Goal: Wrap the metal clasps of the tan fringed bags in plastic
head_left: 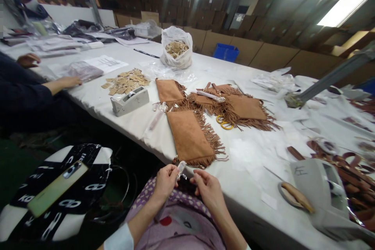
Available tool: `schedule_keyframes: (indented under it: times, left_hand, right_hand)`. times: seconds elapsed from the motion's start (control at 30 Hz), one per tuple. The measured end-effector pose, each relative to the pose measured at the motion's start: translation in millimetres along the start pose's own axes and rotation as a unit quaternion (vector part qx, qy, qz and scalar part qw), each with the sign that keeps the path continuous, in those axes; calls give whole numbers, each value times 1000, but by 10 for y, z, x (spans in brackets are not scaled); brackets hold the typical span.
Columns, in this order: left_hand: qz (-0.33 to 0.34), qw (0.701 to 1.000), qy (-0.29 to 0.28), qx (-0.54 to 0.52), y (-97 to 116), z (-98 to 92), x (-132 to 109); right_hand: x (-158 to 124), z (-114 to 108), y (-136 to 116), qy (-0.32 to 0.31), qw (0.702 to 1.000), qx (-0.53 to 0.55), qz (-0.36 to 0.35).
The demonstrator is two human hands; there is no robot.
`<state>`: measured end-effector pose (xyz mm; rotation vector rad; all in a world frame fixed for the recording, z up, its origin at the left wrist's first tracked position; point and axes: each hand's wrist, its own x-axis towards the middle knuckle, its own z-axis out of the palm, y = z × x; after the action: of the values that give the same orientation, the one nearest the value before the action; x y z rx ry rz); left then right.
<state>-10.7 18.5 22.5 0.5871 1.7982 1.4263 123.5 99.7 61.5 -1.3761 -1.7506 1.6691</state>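
Observation:
Just off the table's front edge, my left hand (166, 181) pinches a small strip of clear plastic (181, 166). My right hand (208, 188) is close beside it, thumb and fingers drawn together; what they hold, if anything, is too small to make out. Directly beyond both hands lies a tan suede pouch (191, 134) with fringe along its right side and a zip end at its near left corner. Further back are another fringed pouch (170, 90) and a larger fringed piece (247, 106). Yellow-handled scissors (226, 124) lie partly under the fringe.
A grey tape dispenser (130, 100) stands left of the pouches, near a pile of kraft tags (127, 82) and a plastic bag of tags (176, 49). At right are scissors (295, 197) and another dispenser (318, 187). A co-worker's hand (68, 82) rests at far left; a phone (58, 188) lies on a stool.

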Motion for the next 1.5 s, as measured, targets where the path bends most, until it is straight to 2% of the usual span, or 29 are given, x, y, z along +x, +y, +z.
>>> schedule_keyframes:
  times: [0.1, 0.2, 0.37, 0.47, 0.63, 0.77, 0.9, 1.0, 1.1, 1.2, 1.27, 1.4, 1.5]
  left_hand:
    - [41, 997, 23, 58, 13, 15, -26]
    - [57, 996, 31, 65, 22, 4, -35]
    - [36, 998, 3, 43, 3, -38, -20]
    - [29, 999, -14, 26, -34, -25, -12]
    - [3, 998, -17, -62, -112, 34, 4]
    - [-80, 981, -15, -173, -79, -8, 23]
    - [-173, 950, -76, -249, 27, -110, 20]
    - [-187, 921, -144, -311, 93, -137, -12]
    - [-186, 900, -175, -352, 130, -128, -82]
    - [-180, 894, -202, -357, 115, -144, -196]
    - [-175, 893, -247, -334, 63, -185, -294]
    - [-150, 901, -319, -253, -123, -335, -479]
    - [-160, 906, -355, -165, -235, -455, -501]
  right_hand:
    - [-8, 285, -35, -57, 996, 68, 11]
    - [30, 448, -65, -70, 989, 127, 35]
    - [75, 444, -10, -76, 975, 197, 66]
    - [83, 448, 63, -48, 972, 216, 74]
    - [120, 528, 139, -44, 966, 247, 62]
    - [174, 576, 127, -89, 950, 294, 59]
    - [215, 588, 39, -141, 911, 377, 88]
    - [225, 560, -46, -163, 886, 424, 90]
    - [239, 513, -84, -195, 875, 432, 96]
    - [277, 478, -60, -189, 884, 417, 100]
    - [312, 461, -37, -171, 895, 401, 96]
    - [366, 392, -31, -157, 908, 377, 94]
    - [375, 292, -13, -137, 918, 360, 94]
